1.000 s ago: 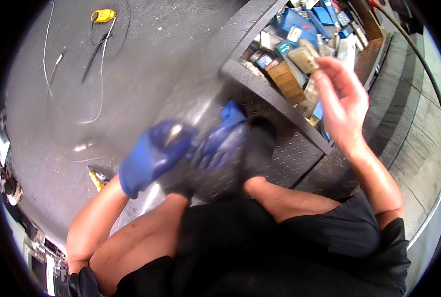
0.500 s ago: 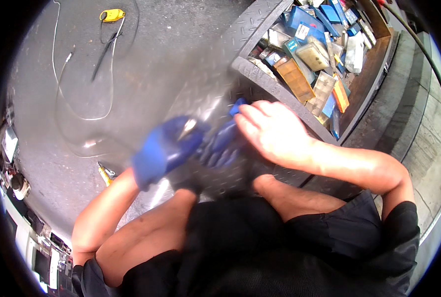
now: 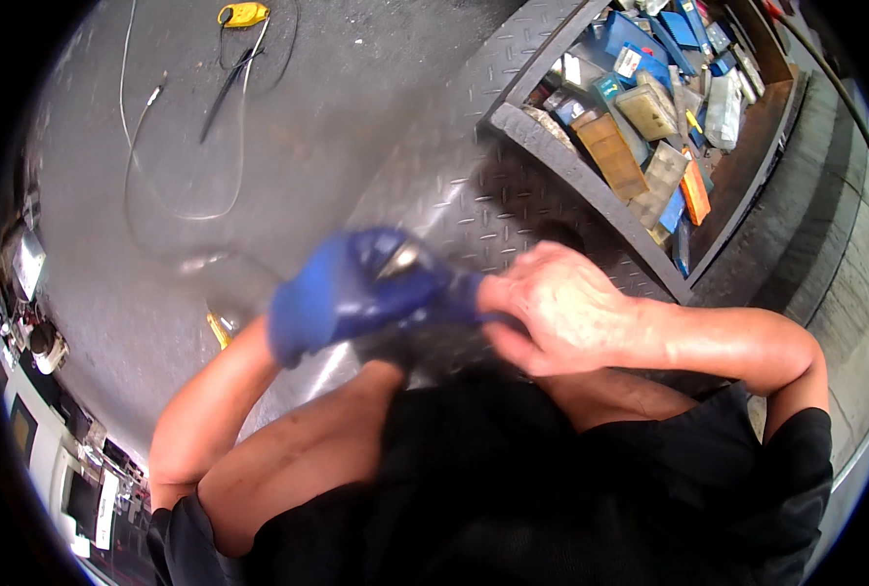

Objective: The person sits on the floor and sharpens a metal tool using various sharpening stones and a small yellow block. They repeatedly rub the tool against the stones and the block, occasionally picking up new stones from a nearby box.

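A blue work glove covers my left hand (image 3: 342, 293), whose fingers are curled closed around a small shiny metal piece (image 3: 402, 258); its kind is blurred. My bare right hand (image 3: 573, 308) is beside it, fingers closed on a second blue glove (image 3: 466, 296). That glove bridges the gap between the two hands, and its far end runs up against the left hand's fingers. Whether the left hand also grips it is hard to make out. Both hands are above the tread-plate floor, just in front of my knees.
At the upper right stands an open crate (image 3: 591, 200) full of small plastic cases, blue, orange and clear. A yellow device (image 3: 243, 14), a thin looped cable (image 3: 242, 146) and a dark rod (image 3: 222, 98) lie at the upper left. Another yellow item (image 3: 218, 330) lies near my left forearm.
My right hand has come down and nearer, bringing the loose glove against my left hand. The left hand still has the metal piece. The view has shifted slightly.
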`<control>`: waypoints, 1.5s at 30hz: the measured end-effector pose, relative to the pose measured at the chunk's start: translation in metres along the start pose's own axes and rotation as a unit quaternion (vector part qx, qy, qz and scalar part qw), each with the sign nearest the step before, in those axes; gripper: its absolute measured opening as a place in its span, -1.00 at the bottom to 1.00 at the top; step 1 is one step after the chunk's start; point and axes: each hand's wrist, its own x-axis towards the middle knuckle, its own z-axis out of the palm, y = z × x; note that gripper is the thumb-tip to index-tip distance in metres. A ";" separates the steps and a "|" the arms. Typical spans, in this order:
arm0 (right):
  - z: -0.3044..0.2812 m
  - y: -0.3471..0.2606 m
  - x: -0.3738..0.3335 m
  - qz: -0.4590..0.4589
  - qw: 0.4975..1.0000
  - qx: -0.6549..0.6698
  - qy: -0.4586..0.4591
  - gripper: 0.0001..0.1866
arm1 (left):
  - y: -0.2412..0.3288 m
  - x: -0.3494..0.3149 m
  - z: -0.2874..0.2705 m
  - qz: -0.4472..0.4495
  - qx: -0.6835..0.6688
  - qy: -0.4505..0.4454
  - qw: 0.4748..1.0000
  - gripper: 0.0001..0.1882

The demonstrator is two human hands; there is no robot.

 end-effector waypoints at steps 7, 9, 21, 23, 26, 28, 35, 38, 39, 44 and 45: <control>-0.026 -0.024 0.008 0.210 0.868 0.446 0.061 -0.77 | 0.051 -0.020 0.003 -0.039 0.061 -0.001 0.997 -0.84; -0.040 -0.030 0.015 0.235 0.808 0.537 0.056 -0.71 | 0.052 -0.021 0.013 0.024 0.095 0.034 0.995 -0.75; -0.006 -0.010 0.027 0.132 0.885 0.404 0.191 -0.83 | 0.045 -0.013 0.040 0.027 0.001 0.106 0.994 -0.73; -0.005 -0.008 0.028 0.148 0.870 0.428 0.193 -0.85 | 0.037 -0.009 0.035 0.036 -0.024 0.110 0.993 -0.75; -0.013 -0.015 0.028 0.153 0.877 0.408 0.204 -0.83 | 0.039 -0.013 0.023 -0.014 0.002 0.158 0.987 -0.83; -0.005 -0.017 0.030 0.134 0.882 0.387 0.234 -0.77 | 0.044 -0.015 0.020 -0.057 -0.024 0.166 0.984 -0.81; -0.018 -0.020 0.035 0.173 0.771 0.601 0.121 -0.80 | 0.038 -0.010 0.012 -0.007 -0.045 0.123 0.991 -0.73; -0.015 -0.020 0.038 0.174 0.758 0.615 0.134 -0.76 | 0.036 -0.010 0.026 0.053 -0.027 0.141 0.988 -0.76; -0.015 -0.021 0.038 0.178 0.762 0.609 0.133 -0.76 | 0.035 -0.012 0.023 0.031 -0.026 0.152 0.988 -0.77; -0.013 -0.019 0.030 0.121 0.878 0.420 0.195 -0.79 | 0.038 -0.015 0.003 0.005 -0.088 0.220 0.972 -0.73; -0.015 -0.019 0.030 0.129 0.898 0.373 0.197 -0.79 | 0.037 -0.017 -0.002 0.016 -0.128 0.230 0.965 -0.70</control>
